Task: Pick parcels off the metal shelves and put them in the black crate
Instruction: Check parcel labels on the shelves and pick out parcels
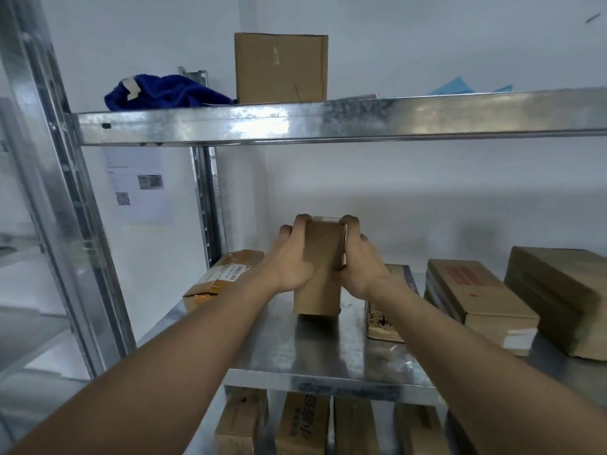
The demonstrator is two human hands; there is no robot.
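Note:
A narrow upright cardboard parcel point(320, 274) stands on the middle metal shelf point(328, 353). My left hand point(289, 257) grips its left side and my right hand point(359, 261) grips its right side, fingers curled over the top edge. The parcel's bottom edge rests on or just above the shelf; I cannot tell which. The black crate is out of view.
Other parcels lie on the same shelf: a labelled one point(223, 277) at left, a flat one point(382, 320) under my right wrist, two larger boxes point(476, 293) at right. The upper shelf point(328, 121) holds a box point(281, 67) and blue cloth point(161, 91). Several parcels point(302, 421) sit below.

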